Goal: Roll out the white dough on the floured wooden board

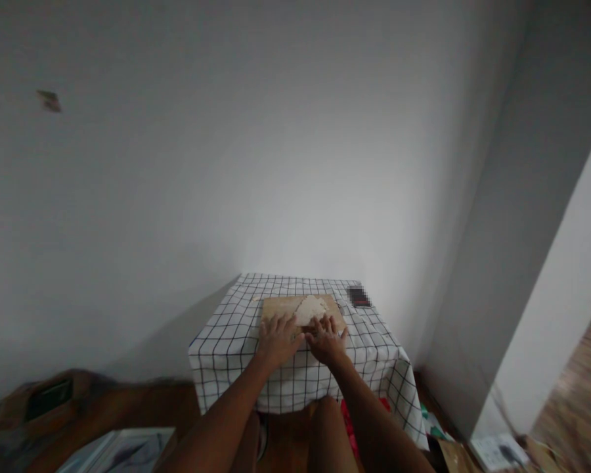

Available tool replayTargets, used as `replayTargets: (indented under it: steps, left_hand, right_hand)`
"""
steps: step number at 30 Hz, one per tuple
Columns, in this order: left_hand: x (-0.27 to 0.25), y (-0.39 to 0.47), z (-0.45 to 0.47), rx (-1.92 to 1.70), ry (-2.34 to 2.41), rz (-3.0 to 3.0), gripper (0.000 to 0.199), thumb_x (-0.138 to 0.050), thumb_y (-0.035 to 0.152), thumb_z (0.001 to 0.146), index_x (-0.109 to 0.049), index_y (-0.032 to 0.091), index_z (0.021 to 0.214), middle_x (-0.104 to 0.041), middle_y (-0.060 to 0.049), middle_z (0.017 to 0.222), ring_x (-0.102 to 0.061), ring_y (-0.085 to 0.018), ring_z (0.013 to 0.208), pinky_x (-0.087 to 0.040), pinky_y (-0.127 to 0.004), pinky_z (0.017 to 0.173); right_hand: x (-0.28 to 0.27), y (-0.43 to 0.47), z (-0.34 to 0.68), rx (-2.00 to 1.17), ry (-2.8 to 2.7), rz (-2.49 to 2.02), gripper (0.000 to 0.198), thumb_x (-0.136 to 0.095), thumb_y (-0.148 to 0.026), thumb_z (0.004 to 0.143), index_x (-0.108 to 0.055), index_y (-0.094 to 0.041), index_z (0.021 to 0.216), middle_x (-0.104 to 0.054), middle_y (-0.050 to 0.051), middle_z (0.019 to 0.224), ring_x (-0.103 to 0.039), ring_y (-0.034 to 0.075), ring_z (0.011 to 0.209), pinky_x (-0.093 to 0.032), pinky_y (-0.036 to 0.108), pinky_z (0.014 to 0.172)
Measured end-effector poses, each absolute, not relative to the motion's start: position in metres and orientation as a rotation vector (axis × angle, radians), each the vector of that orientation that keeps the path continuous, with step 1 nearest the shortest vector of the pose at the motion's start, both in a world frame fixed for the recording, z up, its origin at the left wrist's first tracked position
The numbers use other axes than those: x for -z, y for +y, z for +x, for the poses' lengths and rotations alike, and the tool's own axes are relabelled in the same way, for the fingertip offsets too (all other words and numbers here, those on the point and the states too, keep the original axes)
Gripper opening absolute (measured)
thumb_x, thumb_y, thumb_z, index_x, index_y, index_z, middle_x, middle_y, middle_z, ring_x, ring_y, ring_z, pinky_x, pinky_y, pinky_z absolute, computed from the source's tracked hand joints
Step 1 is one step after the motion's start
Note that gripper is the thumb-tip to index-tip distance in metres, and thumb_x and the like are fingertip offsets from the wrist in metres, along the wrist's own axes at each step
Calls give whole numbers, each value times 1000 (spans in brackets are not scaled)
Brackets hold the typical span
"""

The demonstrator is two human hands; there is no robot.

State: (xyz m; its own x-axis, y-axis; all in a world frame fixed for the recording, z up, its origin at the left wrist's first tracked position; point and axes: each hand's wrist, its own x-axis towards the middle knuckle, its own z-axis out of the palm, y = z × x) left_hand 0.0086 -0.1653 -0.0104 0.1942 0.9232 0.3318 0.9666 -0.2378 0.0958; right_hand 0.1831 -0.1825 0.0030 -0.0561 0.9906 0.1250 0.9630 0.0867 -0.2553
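Head view, near to far: knees at the bottom edge, then both forearms reaching to a small table (236,341) under a checked cloth. Left hand (277,336) and right hand (328,339) lie flat with fingers spread, clasping nothing, pressing the near edge of a pale dough sheet (310,307) on a wooden board (278,306). Risk: uneven pressure could tear the thin sheet, or shove the board along the loose cloth. Dark blurred object (358,296) beyond is possibly a phone. Fingertips cover the dough's near edge; floor clutter is unreadable.
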Motion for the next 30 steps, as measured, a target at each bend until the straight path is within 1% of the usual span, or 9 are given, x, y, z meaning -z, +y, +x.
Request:
replayTargets:
  steps: [4,8,12,16,18,20,23,26,30]
  left_hand:
    - [8,-150,9,459,-1861,-2302,68,-34,64,97,-41,31,156,-33,-5,166,-19,-39,154,-18,-68,119]
    - [4,-129,7,432,-1852,-2302,68,-31,66,97,-44,32,155,-35,-4,165,-19,-38,154,-15,-67,120]
    - [5,-107,7,454,-1817,-2291,67,-30,65,98,-45,31,154,-40,-5,163,-24,-39,153,-14,-67,120]
    - [5,-85,9,493,-1816,-2256,61,-32,61,100,-50,32,150,-45,-5,159,-28,-37,152,-14,-66,121]
    - [2,-73,10,498,-1814,-2267,57,-32,58,101,-52,33,148,-48,-4,157,-32,-35,150,-15,-66,121]
    - [-2,-61,11,485,-1831,-2286,56,-31,58,102,-52,34,147,-50,-4,156,-35,-36,148,-15,-67,120]
    - [-7,-44,14,448,-1871,-2311,58,-31,60,101,-52,32,148,-50,-6,156,-33,-39,148,-13,-71,118]
    - [-8,-28,18,430,-1868,-2302,59,-30,59,102,-55,29,145,-51,-9,155,-30,-41,149,-7,-76,117]
    - [-6,-5,24,383,-1920,-2257,54,-32,52,103,-60,26,141,-54,-10,152,-27,-42,150,-2,-76,116]
  right_hand:
    - [-4,-166,184,-118,-2088,-1937,65,-26,-62,103,-30,-30,160,-18,11,169,-10,31,156,-8,68,118]
    - [-7,-147,182,-69,-2093,-1956,62,-26,-59,104,-34,-30,159,-24,12,167,-16,30,155,-9,63,119]
    - [-8,-126,182,0,-2137,-1923,59,-24,-55,106,-38,-29,157,-31,13,165,-20,31,154,-8,63,119]
    - [-8,-103,183,64,-2165,-1890,58,-21,-52,107,-44,-26,153,-37,15,161,-26,30,152,-5,61,120]
    - [-10,-92,184,59,-2179,-1890,59,-19,-53,107,-46,-25,152,-38,15,161,-29,28,151,-7,59,121]
    - [-13,-81,185,41,-2215,-1872,59,-16,-53,107,-47,-28,150,-37,12,162,-28,27,151,-9,59,121]
    - [-15,-64,187,-5,-2209,-1873,59,-14,-55,107,-46,-30,151,-34,9,164,-24,28,152,-11,59,121]
    - [-15,-47,188,-20,-2183,-1860,62,-16,-58,106,-45,-28,152,-31,9,165,-18,31,154,-10,59,121]
    - [-16,-22,189,-67,-2203,-1872,61,-17,-57,106,-44,-28,153,-28,9,166,-15,33,155,-9,62,120]
